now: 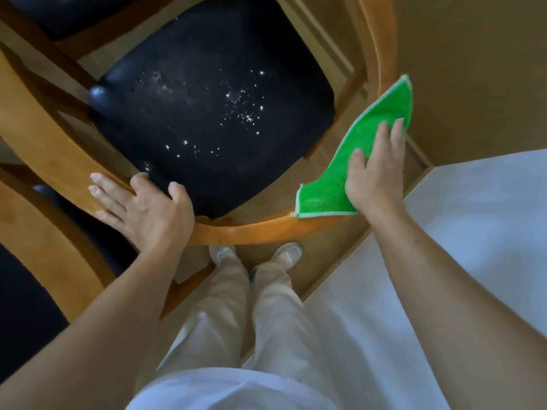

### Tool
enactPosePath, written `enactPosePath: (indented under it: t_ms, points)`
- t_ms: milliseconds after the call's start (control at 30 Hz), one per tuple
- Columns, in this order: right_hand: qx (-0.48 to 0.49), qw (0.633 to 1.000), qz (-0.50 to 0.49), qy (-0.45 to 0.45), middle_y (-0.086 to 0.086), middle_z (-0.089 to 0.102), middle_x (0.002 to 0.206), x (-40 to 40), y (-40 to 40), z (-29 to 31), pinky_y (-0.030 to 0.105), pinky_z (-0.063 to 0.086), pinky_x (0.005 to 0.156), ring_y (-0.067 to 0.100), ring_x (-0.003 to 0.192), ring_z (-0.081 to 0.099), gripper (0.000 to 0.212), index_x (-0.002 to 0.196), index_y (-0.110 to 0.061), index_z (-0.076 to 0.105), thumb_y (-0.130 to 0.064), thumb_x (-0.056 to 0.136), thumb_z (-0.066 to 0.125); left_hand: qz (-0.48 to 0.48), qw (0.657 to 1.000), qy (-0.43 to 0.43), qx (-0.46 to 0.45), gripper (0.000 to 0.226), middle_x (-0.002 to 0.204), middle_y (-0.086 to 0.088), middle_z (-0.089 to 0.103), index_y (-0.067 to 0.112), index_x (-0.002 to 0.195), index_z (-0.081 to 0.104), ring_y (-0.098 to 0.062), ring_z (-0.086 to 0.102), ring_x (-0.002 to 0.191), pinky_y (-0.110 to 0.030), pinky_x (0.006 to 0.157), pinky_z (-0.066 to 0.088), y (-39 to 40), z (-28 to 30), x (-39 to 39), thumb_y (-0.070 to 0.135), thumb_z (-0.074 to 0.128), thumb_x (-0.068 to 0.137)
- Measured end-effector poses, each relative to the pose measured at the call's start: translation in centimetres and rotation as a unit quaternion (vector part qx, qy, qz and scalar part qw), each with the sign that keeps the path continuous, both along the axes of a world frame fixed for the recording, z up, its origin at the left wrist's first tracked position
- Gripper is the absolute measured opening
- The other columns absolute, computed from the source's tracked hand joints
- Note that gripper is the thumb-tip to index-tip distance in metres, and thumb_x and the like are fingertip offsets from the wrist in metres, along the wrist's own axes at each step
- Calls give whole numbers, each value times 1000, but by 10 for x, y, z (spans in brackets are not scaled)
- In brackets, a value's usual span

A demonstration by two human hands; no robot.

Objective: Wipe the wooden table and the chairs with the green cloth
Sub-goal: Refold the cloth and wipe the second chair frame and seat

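Note:
I look straight down on a wooden chair (245,230) with a curved back rail and a black padded seat (213,119) speckled with white crumbs. My left hand (145,207) rests on the left part of the back rail, fingers spread over the wood and thumb toward the seat. My right hand (374,170) presses the green cloth (370,137) flat against the right side of the chair's curved frame. The cloth runs from the rail's right end up along the frame. No table top is clearly in view.
Two more chairs with dark seats stand close by, one at the top left (59,13) and one at the lower left (26,306). A white wall corner (473,232) stands on the right. My legs and shoes (257,255) are behind the chair on the tan floor.

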State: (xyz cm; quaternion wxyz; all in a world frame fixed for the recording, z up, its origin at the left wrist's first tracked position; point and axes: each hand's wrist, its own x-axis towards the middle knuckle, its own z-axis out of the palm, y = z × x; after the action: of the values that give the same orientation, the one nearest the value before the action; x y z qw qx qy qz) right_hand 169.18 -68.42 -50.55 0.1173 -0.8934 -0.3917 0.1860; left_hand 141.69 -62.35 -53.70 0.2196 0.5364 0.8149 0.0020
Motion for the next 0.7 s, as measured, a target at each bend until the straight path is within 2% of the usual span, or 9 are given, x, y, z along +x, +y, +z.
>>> enactPosePath:
  t_ms: [67, 133, 200, 267, 300, 367, 500, 567, 700]
  points:
    - [39, 994, -95, 45, 10, -1, 163, -5, 5, -4, 14, 0, 112, 20, 149, 3, 63, 154, -6, 9, -26, 102, 38, 1, 996, -84, 14, 52, 158, -15, 5, 16, 140, 35, -31, 0, 145, -48, 117, 5, 4, 17, 16, 39, 40, 93]
    - [82, 982, -156, 75, 13, 4, 162, -18, -1, -5, -7, -4, 95, 20, 148, 8, 63, 154, -3, 7, -28, 103, 37, -26, 978, -203, 29, 53, 152, -10, 26, 15, 143, 33, -25, 23, 140, -38, 113, 20, -1, 34, 48, 39, 39, 95]
    - [135, 961, -214, 112, 17, 23, 158, -39, -14, -5, -11, 8, 89, 20, 143, 25, 59, 152, 0, 15, -28, 104, 35, -43, 951, -306, 5, 48, 140, -3, 45, 15, 140, 39, -15, 41, 125, -25, 101, 30, -15, 48, 93, 37, 40, 97]
    - [171, 938, -257, 156, 11, 56, 131, -63, -30, -4, 3, 35, 83, 6, 113, 54, 44, 141, -4, 36, -29, 104, 36, -38, 923, -381, -28, 39, 125, 1, 57, 17, 132, 48, -11, 50, 113, -26, 96, 37, -31, 58, 135, 34, 39, 98]
    - [168, 934, -261, 176, 1, 63, 110, -75, -37, -2, 7, 38, 70, -5, 89, 57, 33, 128, -11, 44, -32, 104, 36, -30, 914, -404, -31, 33, 116, 5, 60, 19, 125, 52, -7, 52, 106, -26, 92, 39, -38, 60, 149, 33, 38, 98]
    - [156, 924, -268, 223, -10, 62, 85, -88, -46, -3, 7, 37, 56, -9, 70, 57, 24, 109, -16, 47, -37, 103, 37, -18, 909, -417, -20, 22, 96, 13, 61, 27, 106, 57, 2, 53, 91, -16, 79, 38, -46, 60, 164, 33, 38, 98]
    - [158, 901, -316, 251, 6, 66, 81, -72, -37, -4, 30, 46, 61, 17, 72, 63, 46, 99, -5, 58, -41, 104, 30, 23, 909, -417, -3, 21, 79, 24, 60, 38, 87, 57, 15, 51, 81, -5, 69, 36, -41, 56, 168, 31, 40, 97]
    - [168, 884, -363, 243, 9, 67, 79, -57, -26, -4, 34, 47, 61, 25, 73, 64, 51, 90, -3, 62, -42, 103, 31, 4, 908, -419, -10, 28, 71, 31, 60, 40, 76, 56, 17, 51, 73, -3, 63, 37, -39, 53, 172, 28, 41, 96]
    - [163, 850, -400, 301, 10, 71, 85, -16, -5, -4, 38, 55, 70, 28, 79, 68, 52, 84, -9, 67, -49, 100, 37, -106, 924, -361, -67, 32, 66, 9, 60, 28, 71, 57, -4, 55, 65, -24, 57, 39, -42, 50, 190, 33, 37, 96]
